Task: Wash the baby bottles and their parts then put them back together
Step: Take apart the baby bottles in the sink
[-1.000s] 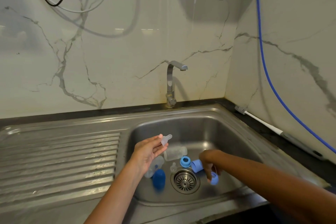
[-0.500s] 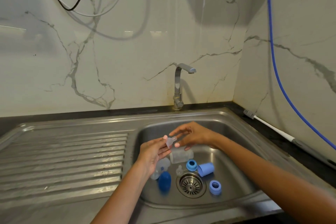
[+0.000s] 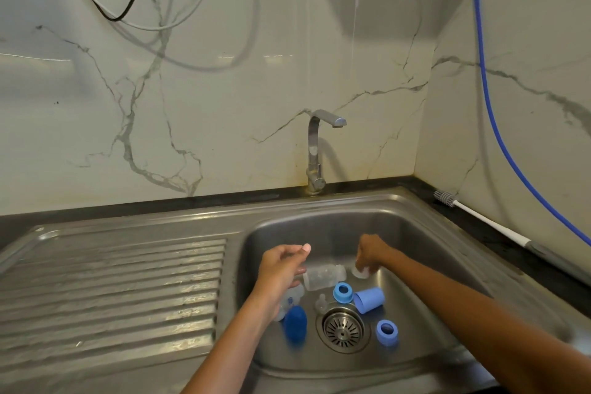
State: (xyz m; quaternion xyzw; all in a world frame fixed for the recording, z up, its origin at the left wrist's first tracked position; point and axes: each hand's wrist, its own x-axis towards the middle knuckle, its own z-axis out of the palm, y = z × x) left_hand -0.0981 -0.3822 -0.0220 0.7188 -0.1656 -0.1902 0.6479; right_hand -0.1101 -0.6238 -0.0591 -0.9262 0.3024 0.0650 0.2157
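The bottle parts lie in the steel sink [image 3: 425,253]. A clear bottle [image 3: 324,277] lies on its side behind the drain [image 3: 343,329]. My left hand [image 3: 281,269] hovers beside it with loosely curled fingers and holds nothing. A second clear bottle [image 3: 292,297] shows partly under that hand. My right hand [image 3: 372,254] reaches down at the back of the basin, its fingertips pinching a clear nipple [image 3: 361,272] low over the sink floor. Around the drain lie two blue rings [image 3: 342,292] [image 3: 387,331], a light blue cap [image 3: 369,299], a dark blue cap [image 3: 295,325] and a small clear nipple [image 3: 320,302].
The tap [image 3: 315,150] stands behind the basin and no water runs from it. A ribbed draining board [image 3: 112,291] lies to the left. A white-handled bottle brush [image 3: 479,217] rests on the dark counter at the right. A blue hose [image 3: 492,112] hangs down the right wall.
The clear nipple passed from my left hand to my right. My right hand carried it right and down toward the sink floor. My left hand is now empty.
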